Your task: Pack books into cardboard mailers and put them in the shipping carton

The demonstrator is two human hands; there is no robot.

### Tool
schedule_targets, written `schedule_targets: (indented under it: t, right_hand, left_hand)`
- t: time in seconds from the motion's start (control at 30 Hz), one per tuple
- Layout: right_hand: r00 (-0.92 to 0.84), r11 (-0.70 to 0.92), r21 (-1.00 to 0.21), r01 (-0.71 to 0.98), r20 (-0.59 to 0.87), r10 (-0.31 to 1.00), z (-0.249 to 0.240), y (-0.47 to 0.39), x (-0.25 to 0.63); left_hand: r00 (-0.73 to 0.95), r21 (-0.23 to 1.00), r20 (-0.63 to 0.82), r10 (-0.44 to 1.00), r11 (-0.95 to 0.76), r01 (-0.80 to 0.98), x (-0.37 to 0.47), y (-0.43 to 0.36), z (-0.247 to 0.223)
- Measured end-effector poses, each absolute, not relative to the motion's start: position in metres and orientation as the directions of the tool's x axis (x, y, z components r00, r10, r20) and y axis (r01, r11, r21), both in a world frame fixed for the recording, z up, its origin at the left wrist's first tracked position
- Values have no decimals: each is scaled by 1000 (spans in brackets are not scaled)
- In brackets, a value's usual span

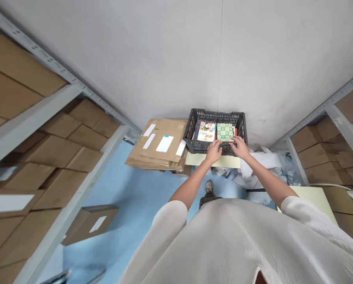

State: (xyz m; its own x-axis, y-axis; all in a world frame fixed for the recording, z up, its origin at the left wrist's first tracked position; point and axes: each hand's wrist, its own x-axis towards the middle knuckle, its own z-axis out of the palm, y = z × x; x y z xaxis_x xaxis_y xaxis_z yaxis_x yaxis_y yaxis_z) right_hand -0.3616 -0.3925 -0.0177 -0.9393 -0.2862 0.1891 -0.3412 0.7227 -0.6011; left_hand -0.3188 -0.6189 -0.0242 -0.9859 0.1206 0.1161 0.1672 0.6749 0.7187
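Green-patterned book (224,131), one: lying in the right half of the black crate (198,147), just ahead of both hands. Left hand (214,151), fingers bent at the near rim; right hand (240,148), fingertips by the book's near right corner; grip of either, cannot tell

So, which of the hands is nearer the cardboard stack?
Left. The left hand is at the black crate's near rim, right of the cardboard stack; the right hand is farther right, by the green item.
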Motion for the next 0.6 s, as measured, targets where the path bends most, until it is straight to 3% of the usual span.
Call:
schedule_targets:
  t: [0.13,0.47,0.6]
  right_hand:
    - [-958,765,-578,-286,155,-241,-18,-407,-404]
    - [-983,877,-481,-24,-146,-107,-58,-429,-469]
    - [-984,892,-452,14,-163,-67,-62,-445,-476]
  left_hand:
    - [-985,707,65,157,689,157,-381,-634,-26]
    - [-933,685,-114,341,707,174,-463,-655,-54]
    - [-943,656,-134,305,741,146,-473,-666,-62]
